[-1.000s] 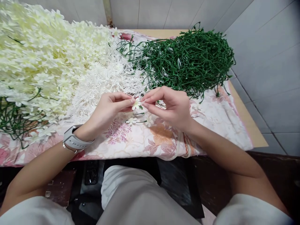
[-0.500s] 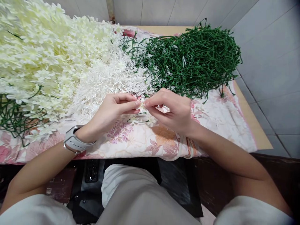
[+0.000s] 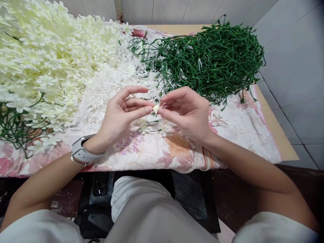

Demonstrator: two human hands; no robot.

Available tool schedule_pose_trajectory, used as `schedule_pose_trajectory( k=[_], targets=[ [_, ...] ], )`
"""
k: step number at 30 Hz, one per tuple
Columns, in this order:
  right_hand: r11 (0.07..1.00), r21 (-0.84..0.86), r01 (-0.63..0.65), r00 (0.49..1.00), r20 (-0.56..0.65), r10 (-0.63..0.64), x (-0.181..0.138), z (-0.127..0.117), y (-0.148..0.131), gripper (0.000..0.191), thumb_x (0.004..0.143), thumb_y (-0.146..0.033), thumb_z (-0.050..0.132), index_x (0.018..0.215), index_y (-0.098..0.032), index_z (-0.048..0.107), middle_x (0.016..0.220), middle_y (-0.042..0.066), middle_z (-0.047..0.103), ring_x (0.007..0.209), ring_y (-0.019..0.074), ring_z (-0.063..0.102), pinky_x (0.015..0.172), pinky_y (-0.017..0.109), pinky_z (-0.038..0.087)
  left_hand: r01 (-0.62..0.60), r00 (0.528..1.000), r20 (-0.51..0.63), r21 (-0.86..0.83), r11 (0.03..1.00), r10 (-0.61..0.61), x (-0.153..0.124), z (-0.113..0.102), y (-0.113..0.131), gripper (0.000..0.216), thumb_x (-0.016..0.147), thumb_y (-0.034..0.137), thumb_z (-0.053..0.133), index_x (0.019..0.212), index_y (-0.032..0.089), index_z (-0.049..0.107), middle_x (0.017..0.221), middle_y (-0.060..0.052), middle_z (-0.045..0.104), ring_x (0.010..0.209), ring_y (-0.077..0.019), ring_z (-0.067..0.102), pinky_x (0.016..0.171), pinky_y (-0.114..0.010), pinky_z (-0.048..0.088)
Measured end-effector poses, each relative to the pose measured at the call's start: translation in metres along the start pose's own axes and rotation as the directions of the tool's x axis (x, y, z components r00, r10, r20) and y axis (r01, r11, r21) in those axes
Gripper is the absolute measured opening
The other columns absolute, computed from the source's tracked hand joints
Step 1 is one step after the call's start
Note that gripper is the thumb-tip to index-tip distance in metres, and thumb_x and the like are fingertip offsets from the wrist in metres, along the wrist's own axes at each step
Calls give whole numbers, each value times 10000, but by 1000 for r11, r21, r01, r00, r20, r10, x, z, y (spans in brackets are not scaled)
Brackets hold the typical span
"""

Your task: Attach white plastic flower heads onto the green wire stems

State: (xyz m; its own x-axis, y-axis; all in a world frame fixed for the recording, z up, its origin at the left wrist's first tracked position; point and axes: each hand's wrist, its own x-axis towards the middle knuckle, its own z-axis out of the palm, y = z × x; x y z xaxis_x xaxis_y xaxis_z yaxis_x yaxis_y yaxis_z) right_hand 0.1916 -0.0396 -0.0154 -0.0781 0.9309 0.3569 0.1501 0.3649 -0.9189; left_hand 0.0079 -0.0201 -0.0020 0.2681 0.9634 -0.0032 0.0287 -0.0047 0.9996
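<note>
Small cream flower [image 3: 156, 108] mostly hidden between fingertips, shape hard to make out. Left hand [image 3: 120, 114] grip pinching it with thumb and middle finger, index raised. Right hand [image 3: 187, 113] grip pinching same flower from opposite side. Both held above floral cloth [image 3: 235, 135] on surface; white stamen pile [image 3: 111, 87], green stems [image 3: 215, 60] behind.
</note>
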Motion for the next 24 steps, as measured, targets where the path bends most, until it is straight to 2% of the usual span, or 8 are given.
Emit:
schedule_pose_trajectory(
  k=[4, 10, 13, 18, 21, 24],
  targets=[
    [991, 83, -100, 995, 20, 99, 0, 0, -1, 287, 743, -333, 787, 924, -247, 583, 796, -24, 628, 747, 115, 641, 685, 254, 561, -80, 995, -50, 76, 994, 84, -3, 2, 1, 403, 712, 274, 803, 1074, 242, 629, 913, -14, 714, 935, -186, 699, 858, -314, 568],
    [985, 69, -158, 987, 4, 158, -1, 0, -2, 326, 710, -357, 811, 913, -253, 579, 806, -21, 651, 765, 133, 656, 678, 270, 568, -116, 992, -22, 158, 981, 121, -5, 1, 1, 286, 721, 352, 799, 933, 212, 667, 876, -16, 703, 893, -177, 695, 831, -298, 570],
    [989, 62, -135, 991, 14, 135, 0, -1, -4, 258, 738, -327, 791, 883, -239, 596, 824, -15, 661, 779, 129, 655, 707, 272, 574, -175, 983, -25, 197, 965, 183, -6, 2, 1, 280, 734, 337, 791, 946, 214, 657, 897, -11, 701, 882, -165, 694, 839, -295, 570],
    [1000, -27, -7, 999, 44, 8, 3, -6, -6, 121, 772, -255, 761, 801, -218, 649, 815, 2, 670, 734, 131, 645, 697, 292, 573, -196, 974, -72, 202, 960, 214, -7, 3, 2, 314, 729, 328, 800, 964, 221, 622, 968, -6, 694, 910, -160, 696, 857, -287, 561],
    [995, -101, -2, 998, 69, 9, 3, -8, -8, 60, 799, -256, 727, 781, -221, 682, 781, 0, 680, 707, 133, 642, 671, 295, 567, -221, 971, -54, 153, 963, 231, -7, 3, 2, 284, 731, 278, 802, 949, 228, 628, 933, 12, 696, 898, -147, 697, 856, -279, 558],
    [995, -101, 0, 996, 93, 9, 3, -8, -8, 26, 810, -253, 702, 806, -228, 708, 792, -7, 700, 708, 126, 646, 660, 279, 557, -228, 972, -35, 121, 966, 234, -7, 3, 3, 219, 744, 233, 788, 922, 234, 660, 881, 23, 705, 883, -142, 695, 866, -294, 555]
  ],
)
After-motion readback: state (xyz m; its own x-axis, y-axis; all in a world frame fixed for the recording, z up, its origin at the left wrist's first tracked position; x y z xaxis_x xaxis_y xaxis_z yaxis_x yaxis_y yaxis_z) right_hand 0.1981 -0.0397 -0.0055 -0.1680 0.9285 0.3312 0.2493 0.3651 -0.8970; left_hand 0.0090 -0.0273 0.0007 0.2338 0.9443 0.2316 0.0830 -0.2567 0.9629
